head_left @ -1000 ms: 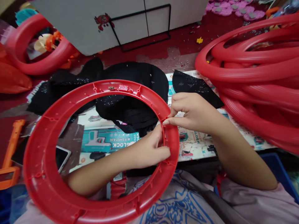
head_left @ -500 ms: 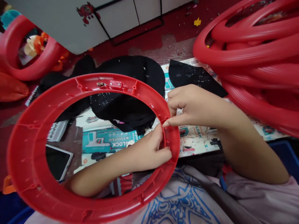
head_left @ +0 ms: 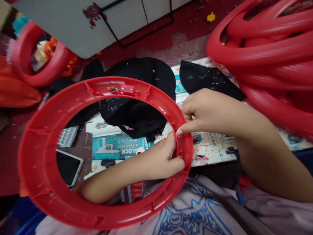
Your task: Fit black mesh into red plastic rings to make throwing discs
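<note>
A large red plastic ring [head_left: 34,156], its hollow ribbed side turned up, rests tilted against my shirt. My left hand [head_left: 168,160] reaches through its opening and is closed around the right part of the ring, thumb over the inner wall. Just above it, my right hand [head_left: 202,109] is closed in a pinch, its fingertips down in the channel by the inner wall. Whatever those fingertips hold, if anything, is hidden. At the far part of the channel sits a small red part with screws [head_left: 127,88], beside a small brownish piece [head_left: 111,88].
Black perforated cloth [head_left: 137,70] lies beyond the ring on printed cardboard [head_left: 110,147]. A white-edged device with a dark screen [head_left: 69,166] shows through the opening. More red rings [head_left: 264,55] are piled at the right; another ring [head_left: 22,52] stands at the left.
The whole view has shifted, so the ring, hands and surroundings appear slightly farther right. Both hands keep nearly the same places on the ring.
</note>
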Demonstrator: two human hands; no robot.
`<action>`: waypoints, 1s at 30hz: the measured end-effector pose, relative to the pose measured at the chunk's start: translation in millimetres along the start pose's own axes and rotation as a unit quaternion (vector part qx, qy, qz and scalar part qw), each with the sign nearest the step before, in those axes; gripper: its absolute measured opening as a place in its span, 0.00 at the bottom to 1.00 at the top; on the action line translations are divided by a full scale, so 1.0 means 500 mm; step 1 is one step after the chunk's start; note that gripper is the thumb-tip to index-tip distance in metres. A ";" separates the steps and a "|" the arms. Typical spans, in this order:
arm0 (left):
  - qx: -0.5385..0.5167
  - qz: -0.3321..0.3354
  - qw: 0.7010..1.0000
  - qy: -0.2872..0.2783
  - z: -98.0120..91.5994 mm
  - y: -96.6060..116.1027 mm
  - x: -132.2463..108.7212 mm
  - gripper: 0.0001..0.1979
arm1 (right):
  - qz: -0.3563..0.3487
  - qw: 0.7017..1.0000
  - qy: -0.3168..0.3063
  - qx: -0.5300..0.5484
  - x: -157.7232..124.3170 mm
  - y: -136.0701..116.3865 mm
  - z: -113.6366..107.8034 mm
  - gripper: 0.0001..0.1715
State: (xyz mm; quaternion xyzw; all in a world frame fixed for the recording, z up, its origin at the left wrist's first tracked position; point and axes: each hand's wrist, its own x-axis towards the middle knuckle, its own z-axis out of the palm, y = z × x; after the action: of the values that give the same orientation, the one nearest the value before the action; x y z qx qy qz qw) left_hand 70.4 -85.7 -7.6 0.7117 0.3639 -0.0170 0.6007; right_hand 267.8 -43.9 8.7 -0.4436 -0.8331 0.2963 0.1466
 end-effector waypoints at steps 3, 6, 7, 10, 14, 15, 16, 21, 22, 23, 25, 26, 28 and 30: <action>0.009 -0.003 1.000 0.002 0.002 -0.001 -0.001 0.19 | 0.017 0.999 -0.016 0.030 -0.001 -0.006 0.000 0.18; 0.007 0.012 1.000 0.004 0.003 -0.005 -0.002 0.21 | 0.017 0.997 -0.027 0.066 -0.003 -0.008 0.001 0.18; 0.003 0.018 1.000 0.007 0.004 -0.006 -0.002 0.22 | 0.015 0.997 -0.029 0.074 -0.004 -0.007 0.002 0.19; -0.008 0.021 1.000 0.017 0.004 -0.007 -0.002 0.25 | 0.011 0.995 -0.035 0.090 -0.005 -0.006 0.002 0.19; -0.023 0.023 0.999 0.023 0.002 -0.003 -0.003 0.30 | 0.005 0.994 -0.040 0.097 -0.005 -0.008 0.000 0.18; -0.027 0.026 0.999 0.024 0.002 -0.003 -0.003 0.30 | 0.002 0.995 -0.037 0.093 -0.006 -0.009 0.000 0.17; -0.032 0.030 0.999 0.027 0.001 -0.004 -0.003 0.29 | -0.004 0.996 -0.031 0.087 -0.006 -0.010 0.000 0.16; -0.083 0.028 0.994 0.066 0.000 -0.010 0.003 0.28 | -0.084 0.995 0.035 0.048 -0.012 -0.023 0.002 0.05; -0.101 0.020 0.992 0.074 0.000 -0.009 0.004 0.28 | -0.106 0.992 0.046 0.044 -0.014 -0.026 0.002 0.04; -0.122 0.007 0.989 0.079 0.000 -0.008 0.005 0.28 | -0.127 0.990 0.052 0.042 -0.015 -0.028 0.002 0.05; -0.170 -0.017 0.982 0.078 0.000 -0.005 0.007 0.28 | -0.159 0.985 0.057 0.041 -0.018 -0.031 0.002 0.07; -0.191 -0.024 0.978 0.075 -0.001 -0.003 0.008 0.27 | -0.169 0.983 0.055 0.042 -0.019 -0.032 0.002 0.07; -0.220 -0.019 0.973 0.069 -0.003 0.001 0.009 0.26 | -0.183 0.980 0.059 0.039 -0.020 -0.032 0.002 0.08; -0.221 -0.005 0.972 0.075 -0.004 0.002 0.011 0.23 | -0.189 0.980 0.061 0.029 -0.018 -0.030 0.004 0.09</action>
State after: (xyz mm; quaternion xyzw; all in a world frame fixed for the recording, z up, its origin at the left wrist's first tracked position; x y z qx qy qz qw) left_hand 73.9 -81.3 -8.7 0.5586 0.4060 0.1141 0.7142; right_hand 262.0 -58.7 16.6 -0.2906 -0.8826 0.2592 0.2633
